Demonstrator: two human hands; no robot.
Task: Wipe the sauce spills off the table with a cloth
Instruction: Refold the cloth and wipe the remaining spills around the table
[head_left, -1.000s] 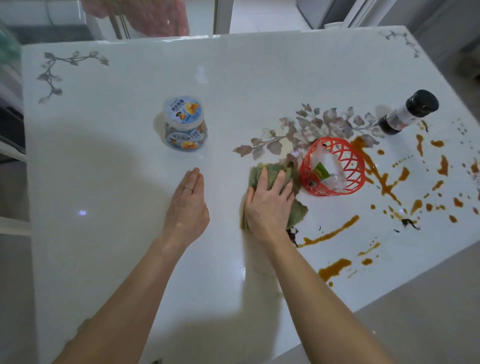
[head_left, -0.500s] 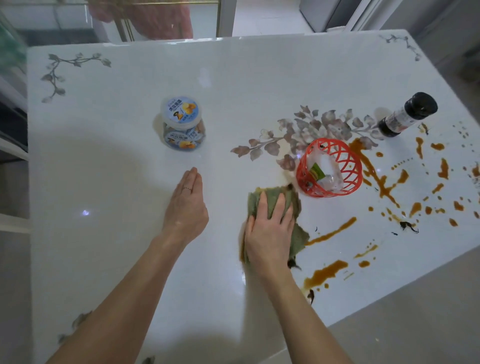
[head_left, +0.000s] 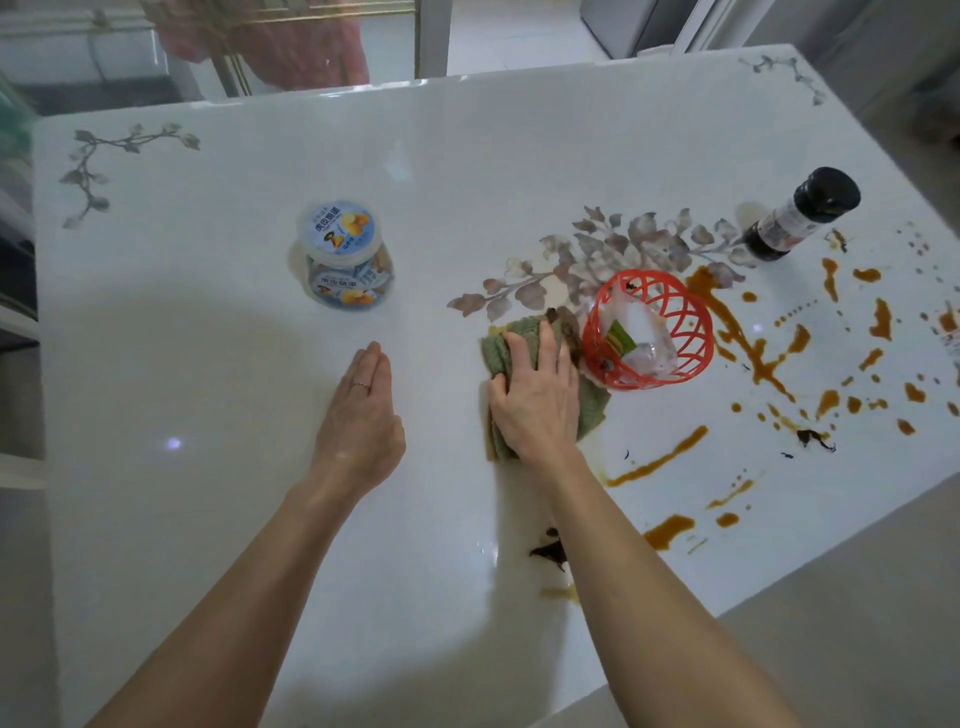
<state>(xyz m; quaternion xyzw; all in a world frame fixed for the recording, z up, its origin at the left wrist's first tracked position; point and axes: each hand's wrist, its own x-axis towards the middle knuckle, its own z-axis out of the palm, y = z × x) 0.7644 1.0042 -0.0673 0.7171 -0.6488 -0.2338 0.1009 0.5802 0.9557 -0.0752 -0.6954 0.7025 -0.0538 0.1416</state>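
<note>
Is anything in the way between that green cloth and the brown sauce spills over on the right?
Yes. The red basket stands right beside the green cloth, between it and the long sauce streak. The nearer streak lies unobstructed.

Blue-labelled jar (head_left: 347, 255), red basket (head_left: 655, 327), dark-capped bottle (head_left: 800, 214), well apart

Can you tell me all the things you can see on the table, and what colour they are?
table: one, white with grey leaf patterns, fills the view
jar: one, clear with a blue and yellow label, left of centre
basket: one, red, right of centre, wrappers inside
bottle: one, dark with a black cap, far right
sauce spills: many, brown, across the right side
cloth: one, green, beside the basket
left hand: flat on the table
right hand: pressing on the cloth
</note>
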